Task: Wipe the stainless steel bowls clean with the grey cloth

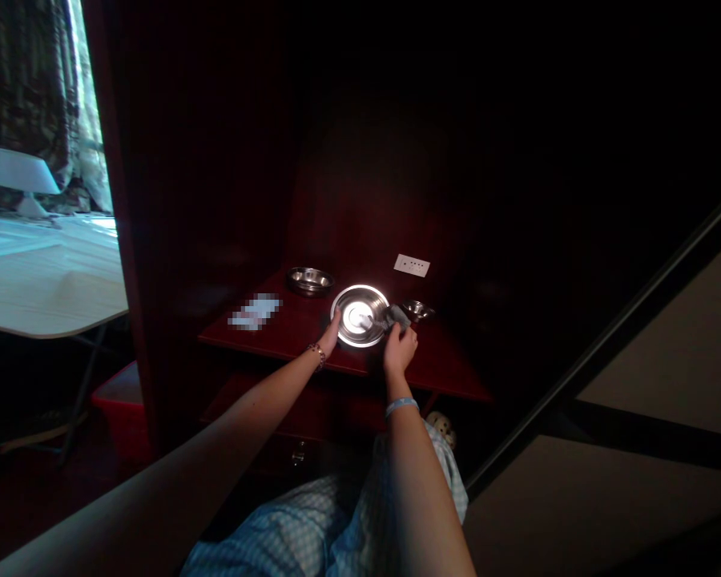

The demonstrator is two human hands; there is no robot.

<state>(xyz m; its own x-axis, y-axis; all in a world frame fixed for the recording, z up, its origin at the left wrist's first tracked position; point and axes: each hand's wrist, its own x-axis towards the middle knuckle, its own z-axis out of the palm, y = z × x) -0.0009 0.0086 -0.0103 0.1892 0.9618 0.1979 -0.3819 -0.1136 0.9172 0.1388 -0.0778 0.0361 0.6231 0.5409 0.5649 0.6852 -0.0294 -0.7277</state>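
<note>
The left grip (332, 332) is closed on the near left rim of a shiny metal bowl (349, 330), the thumb lying along the inside of the edge and the other fingers mostly hidden behind it; the right grip (400, 350) is bunched around a crumpled gray cloth (399, 316), which sits against the bowl's right rim. The bowl is round, wide and silvery, with a pale flat lip, and its center glares almost white in the light. It is tilted toward the wearer above the front part of a dark red desk (433, 365); whether its underside touches the desktop, I cannot tell. Neither grip is spread: the left has only the gap that the bowl's edge fills, and the right has its thumb and fingers drawn together on the cloth. Behind and to the left, another metal bowl (309, 280) rests flat on the desk, and a smaller metal bowl (419, 309) stands just beyond the cloth on the right. A pixelated white item (255, 311) lies near the desk's left end. A white wall socket (412, 265) is set in the dark red panel behind. Off to the left, past an upright panel, a white lamp (24, 171) stands on a pale folding table (42, 300), with a red bin (123, 405) below.
</note>
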